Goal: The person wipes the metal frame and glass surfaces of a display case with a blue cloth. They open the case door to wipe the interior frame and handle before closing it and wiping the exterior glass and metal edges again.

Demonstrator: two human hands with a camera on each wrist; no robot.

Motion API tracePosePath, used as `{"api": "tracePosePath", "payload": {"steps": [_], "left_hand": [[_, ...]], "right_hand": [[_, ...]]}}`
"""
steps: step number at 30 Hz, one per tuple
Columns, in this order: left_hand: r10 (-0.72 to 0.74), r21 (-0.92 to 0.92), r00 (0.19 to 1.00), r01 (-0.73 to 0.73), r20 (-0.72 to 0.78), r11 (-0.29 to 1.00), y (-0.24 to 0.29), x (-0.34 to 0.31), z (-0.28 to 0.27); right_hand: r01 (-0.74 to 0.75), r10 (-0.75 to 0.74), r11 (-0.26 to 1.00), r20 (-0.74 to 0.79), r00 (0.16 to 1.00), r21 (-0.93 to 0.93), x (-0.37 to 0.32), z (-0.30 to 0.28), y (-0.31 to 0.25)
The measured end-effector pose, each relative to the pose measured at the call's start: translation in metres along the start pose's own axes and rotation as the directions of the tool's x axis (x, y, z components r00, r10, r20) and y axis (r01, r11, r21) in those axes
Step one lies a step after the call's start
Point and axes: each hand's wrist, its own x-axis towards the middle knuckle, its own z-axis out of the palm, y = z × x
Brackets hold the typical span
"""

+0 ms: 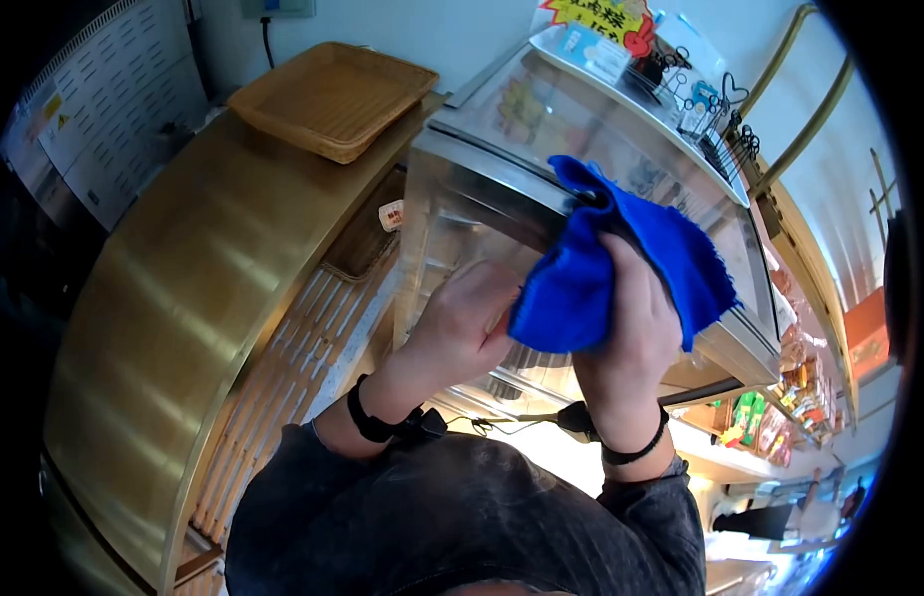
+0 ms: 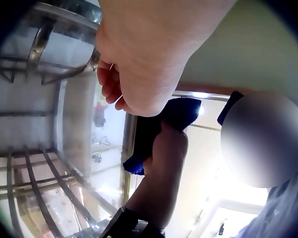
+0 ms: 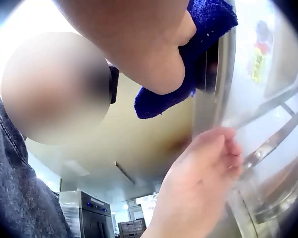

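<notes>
A blue cloth (image 1: 685, 253) with frayed edges is bunched in my right hand (image 1: 636, 323), which grips it at the top front edge of a glass display case (image 1: 482, 164). The cloth hides part of the metal frame and most of my right fingers. Lower and to the left, my left hand (image 1: 467, 318) is close to the case's front, fingers bent. In the right wrist view the left hand (image 3: 203, 173) overlaps the glass near the metal edge; I cannot tell whether it holds that edge. Wire racks (image 2: 39, 183) show inside the case.
A woven tray (image 1: 333, 94) sits on the brass-coloured counter (image 1: 184, 238) at left. On the case stands a white tray (image 1: 645, 109) with black wire holders (image 1: 725, 129) and a price sign (image 1: 606, 18). Packaged goods (image 1: 755, 417) fill shelves at right. Someone (image 1: 809, 517) is further back.
</notes>
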Motion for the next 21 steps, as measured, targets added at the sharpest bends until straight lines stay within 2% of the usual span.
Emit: {"api": "tracePosePath", "payload": {"steps": [2,4,6,7,8,9,10,11,12,13,14,15,17,19,20,21], "left_hand": [[-0.008,-0.010,0.998,0.007,-0.058,1.000,-0.004,-0.008,-0.008],[-0.029,0.184,0.999,0.024,0.023,0.983,-0.007,-0.013,-0.016],[-0.041,0.173,0.999,0.037,0.019,0.984,-0.009,-0.024,-0.012],[-0.093,0.187,0.995,0.085,0.034,0.979,-0.013,-0.031,-0.012],[-0.141,0.200,0.988,0.127,0.057,0.972,-0.017,-0.039,-0.013],[-0.165,0.131,0.979,0.149,0.117,0.980,-0.019,-0.045,-0.013],[-0.113,0.242,0.980,0.071,0.166,0.968,-0.016,-0.044,-0.014],[-0.229,0.254,0.946,0.169,0.229,0.952,-0.016,-0.048,-0.009],[-0.164,0.426,0.957,0.048,0.239,0.903,-0.024,-0.058,-0.006],[-0.087,0.411,0.969,-0.015,0.229,0.912,-0.029,-0.071,-0.009],[-0.264,0.515,0.937,0.115,0.226,0.850,-0.012,-0.057,-0.009],[-0.255,0.502,0.928,0.090,0.270,0.860,-0.013,-0.054,-0.001],[-0.244,0.106,0.968,0.237,0.065,0.966,-0.028,-0.057,0.014],[-0.340,-0.321,0.928,0.279,-0.151,0.905,-0.035,-0.058,0.025],[-0.337,-0.320,0.931,0.280,-0.139,0.905,-0.028,-0.052,0.025],[-0.258,-0.111,0.964,0.250,-0.065,0.962,-0.014,-0.042,0.021]], "right_hand": [[0.008,-0.009,1.000,0.037,0.999,0.019,0.008,0.010,-0.010],[0.023,-0.025,0.999,0.034,0.999,0.042,0.014,0.022,-0.020],[0.039,-0.047,0.996,0.094,0.994,0.083,0.026,0.028,-0.034],[0.061,-0.075,0.992,0.133,0.988,0.107,0.032,0.033,-0.038],[0.086,-0.104,0.987,0.135,0.985,0.134,0.035,0.043,-0.043],[0.134,-0.153,0.978,0.112,0.982,0.158,0.038,0.055,-0.048],[0.087,-0.133,0.946,0.129,0.983,0.313,0.044,0.069,-0.054],[0.108,-0.160,0.886,0.079,0.984,0.450,0.046,0.080,-0.057],[-0.189,-0.025,0.700,0.288,0.957,0.689,0.051,0.079,-0.065],[0.261,-0.268,0.953,0.024,0.963,0.152,0.048,0.086,-0.065],[0.220,-0.218,0.965,-0.035,0.975,0.144,0.044,0.088,-0.068],[0.228,-0.225,0.971,-0.046,0.973,0.072,0.043,0.085,-0.065],[0.213,-0.213,0.977,-0.061,0.975,-0.010,0.039,0.083,-0.055],[0.192,-0.195,0.981,-0.159,0.968,-0.036,0.036,0.078,-0.041],[0.180,-0.185,0.983,-0.163,0.969,-0.041,0.033,0.074,-0.033],[0.174,-0.169,0.985,-0.151,0.974,0.019,0.029,0.068,-0.026]]}}
